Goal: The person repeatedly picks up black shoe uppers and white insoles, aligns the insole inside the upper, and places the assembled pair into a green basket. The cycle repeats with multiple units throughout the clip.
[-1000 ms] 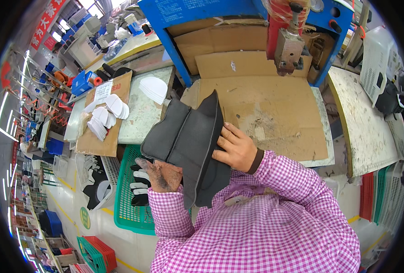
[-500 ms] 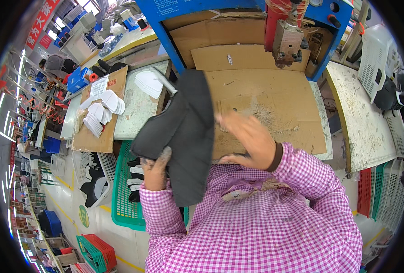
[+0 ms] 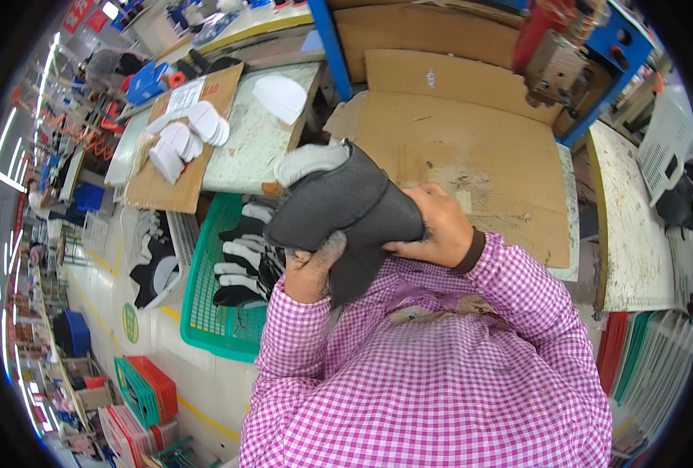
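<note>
Both my hands hold a black boot upper [image 3: 350, 207] in front of my chest. It is bent over, and a pale grey-white part [image 3: 312, 162] shows at its far left end. My left hand [image 3: 312, 271] grips the near left side, thumb on top of the black material. On the other side, my right hand [image 3: 438, 226] pinches the right end, its thumb below and its fingers partly hidden. The lower flap of the upper hangs down between my hands.
Ahead stands a blue-framed machine with a metal head [image 3: 557, 70] over a cardboard-covered bed [image 3: 510, 168]. White cut-out pieces [image 3: 181, 142] lie on the left table [image 3: 241, 156]. Below it, a green basket [image 3: 220, 342] holds several black-and-white pieces. Another worktable [image 3: 635, 234] stands right.
The upper was held up flat by my left hand, with my right hand apart from it. Now it is lower and bent over, and my right hand has taken hold of it. The view has shifted.
</note>
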Demonstrator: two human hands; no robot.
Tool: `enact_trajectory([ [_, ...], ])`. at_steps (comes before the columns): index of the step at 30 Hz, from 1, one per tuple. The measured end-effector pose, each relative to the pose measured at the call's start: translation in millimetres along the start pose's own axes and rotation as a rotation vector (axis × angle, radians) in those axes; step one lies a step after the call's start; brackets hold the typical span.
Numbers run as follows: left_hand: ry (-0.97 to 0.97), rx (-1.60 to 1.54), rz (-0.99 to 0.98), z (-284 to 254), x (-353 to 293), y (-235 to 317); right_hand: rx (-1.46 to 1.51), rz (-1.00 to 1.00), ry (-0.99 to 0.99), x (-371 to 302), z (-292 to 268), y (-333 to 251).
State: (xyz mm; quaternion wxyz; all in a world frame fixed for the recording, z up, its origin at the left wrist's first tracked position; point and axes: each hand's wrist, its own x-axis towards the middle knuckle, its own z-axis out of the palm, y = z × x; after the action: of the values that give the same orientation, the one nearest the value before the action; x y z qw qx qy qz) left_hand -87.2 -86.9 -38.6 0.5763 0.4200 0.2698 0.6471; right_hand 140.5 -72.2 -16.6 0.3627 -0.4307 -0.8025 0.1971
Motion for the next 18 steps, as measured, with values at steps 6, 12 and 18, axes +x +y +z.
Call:
enact_trajectory([
  [6,-0.278,0.460,0.213,-27.0,9.6,74.5,-0.049,-0.190,0.014,4.0,-2.7,-2.5],
  [12,-0.299,0.821,-0.163,-33.4,-27.7,115.7,-0.137,-0.244,-0.255,16.2,26.6,-28.0],
  [18,0.355,1.005,0.022,-72.9,-65.9,178.8,-0.210,-0.258,-0.122,23.1,40.4,-32.0],
])
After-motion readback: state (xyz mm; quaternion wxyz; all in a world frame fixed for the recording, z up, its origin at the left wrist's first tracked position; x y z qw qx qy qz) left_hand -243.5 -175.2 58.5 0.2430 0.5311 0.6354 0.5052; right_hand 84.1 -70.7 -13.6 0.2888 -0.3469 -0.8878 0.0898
